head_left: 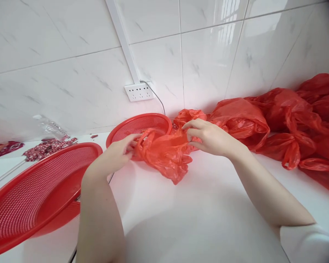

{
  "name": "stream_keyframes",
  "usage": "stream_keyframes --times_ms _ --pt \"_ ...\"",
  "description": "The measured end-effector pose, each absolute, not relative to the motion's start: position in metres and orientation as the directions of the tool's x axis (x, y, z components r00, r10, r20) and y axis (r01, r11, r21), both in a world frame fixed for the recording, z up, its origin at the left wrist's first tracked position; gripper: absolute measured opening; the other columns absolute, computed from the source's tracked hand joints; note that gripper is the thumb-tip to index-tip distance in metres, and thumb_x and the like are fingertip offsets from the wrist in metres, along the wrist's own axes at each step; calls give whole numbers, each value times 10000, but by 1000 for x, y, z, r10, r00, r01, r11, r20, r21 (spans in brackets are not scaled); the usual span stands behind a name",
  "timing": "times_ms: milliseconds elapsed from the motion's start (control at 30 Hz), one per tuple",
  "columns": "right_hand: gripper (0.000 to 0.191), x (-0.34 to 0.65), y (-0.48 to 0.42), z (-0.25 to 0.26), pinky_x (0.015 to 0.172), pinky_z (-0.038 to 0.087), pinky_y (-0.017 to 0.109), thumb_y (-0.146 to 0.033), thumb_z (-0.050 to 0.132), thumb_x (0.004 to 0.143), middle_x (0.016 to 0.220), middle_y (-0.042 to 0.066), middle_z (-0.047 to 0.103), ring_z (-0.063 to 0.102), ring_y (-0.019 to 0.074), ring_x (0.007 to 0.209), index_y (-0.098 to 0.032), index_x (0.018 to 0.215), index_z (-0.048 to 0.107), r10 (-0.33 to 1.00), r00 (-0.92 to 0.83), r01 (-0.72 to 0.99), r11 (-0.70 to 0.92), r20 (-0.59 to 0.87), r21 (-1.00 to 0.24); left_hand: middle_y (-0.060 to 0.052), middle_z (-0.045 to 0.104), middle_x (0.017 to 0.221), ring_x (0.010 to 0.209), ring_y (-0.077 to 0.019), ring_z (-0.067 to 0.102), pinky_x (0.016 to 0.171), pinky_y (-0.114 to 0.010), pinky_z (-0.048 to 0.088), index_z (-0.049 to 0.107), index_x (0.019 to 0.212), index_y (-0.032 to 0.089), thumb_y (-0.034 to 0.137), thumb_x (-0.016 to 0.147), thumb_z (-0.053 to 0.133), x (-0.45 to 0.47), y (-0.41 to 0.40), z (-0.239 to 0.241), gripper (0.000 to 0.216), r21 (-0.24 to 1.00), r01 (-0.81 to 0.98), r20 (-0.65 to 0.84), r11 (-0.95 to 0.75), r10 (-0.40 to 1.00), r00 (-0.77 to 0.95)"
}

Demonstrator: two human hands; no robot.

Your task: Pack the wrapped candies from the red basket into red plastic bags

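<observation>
A crumpled red plastic bag (pixel 167 153) hangs between both my hands above the white counter. My left hand (pixel 117 153) pinches its left edge, fingers closed on the plastic. My right hand (pixel 208 138) grips the bag's upper right edge with thumb and fingers. Just behind the bag sits a small round red mesh basket (pixel 153 122); something dark red lies inside it, mostly hidden by the bag.
A large red mesh basket (pixel 30 197) tilts at the left. Several filled red plastic bags (pixel 290 124) pile along the right wall. Red wrapped items (pixel 48 148) and a clear bottle (pixel 50 128) lie at the far left. A wall socket (pixel 139 92) has a cable.
</observation>
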State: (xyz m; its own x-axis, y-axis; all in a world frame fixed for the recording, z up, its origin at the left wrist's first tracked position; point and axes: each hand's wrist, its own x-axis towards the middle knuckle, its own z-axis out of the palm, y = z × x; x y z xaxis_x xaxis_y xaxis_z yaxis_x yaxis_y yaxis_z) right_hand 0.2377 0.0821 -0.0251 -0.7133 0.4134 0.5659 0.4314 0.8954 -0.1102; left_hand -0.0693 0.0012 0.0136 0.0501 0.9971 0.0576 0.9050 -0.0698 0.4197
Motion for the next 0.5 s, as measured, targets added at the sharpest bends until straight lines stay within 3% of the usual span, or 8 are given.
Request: stream_keyframes --times_ms 100,167,233,333,400,500 --pt "116 235 76 -23 787 480 343 -88 531 833 1175 98 595 570 220 1010 -172 792 601 416 -733 434 895 538 -101 -62 700 1080 943 -249 669 768 -373 545 545 1305 280 111 785 441 -71 2 14 556 342 936 271 78 946 -178" --pt "122 233 73 -23 749 470 318 -79 527 834 1165 92 596 574 201 960 -172 777 581 416 -748 434 896 517 -94 -52 706 1029 951 -226 662 818 -358 533 629 1172 249 147 827 463 -59 -1 16 397 371 928 482 -24 859 -171" --pt "123 230 70 -23 710 457 299 -74 526 833 1153 90 597 573 188 918 -171 769 567 414 -762 433 898 498 -84 -28 706 998 953 -184 658 839 -300 526 672 1052 242 199 867 487 -38 -6 15 265 410 878 599 -247 799 -55" --pt "129 227 69 -23 673 437 287 -66 517 836 1119 90 603 569 182 883 -167 772 565 404 -772 431 900 491 -64 -11 702 990 904 -156 663 812 -273 526 657 1045 245 234 918 436 -5 -10 8 255 467 768 466 -438 860 207" --pt "138 226 68 -23 664 430 284 -77 498 857 1094 92 607 567 182 876 -165 780 570 382 -776 413 909 502 -53 -1 695 913 833 -160 660 768 -291 521 632 1030 247 229 934 377 11 -5 -3 273 446 798 302 -405 907 292" --pt "166 226 65 -22 671 430 288 -120 459 905 1083 101 609 566 184 881 -166 798 578 322 -779 358 933 539 -39 19 619 672 584 -154 589 547 -275 464 587 834 215 205 892 387 22 10 -26 209 407 842 -1 -353 922 387"
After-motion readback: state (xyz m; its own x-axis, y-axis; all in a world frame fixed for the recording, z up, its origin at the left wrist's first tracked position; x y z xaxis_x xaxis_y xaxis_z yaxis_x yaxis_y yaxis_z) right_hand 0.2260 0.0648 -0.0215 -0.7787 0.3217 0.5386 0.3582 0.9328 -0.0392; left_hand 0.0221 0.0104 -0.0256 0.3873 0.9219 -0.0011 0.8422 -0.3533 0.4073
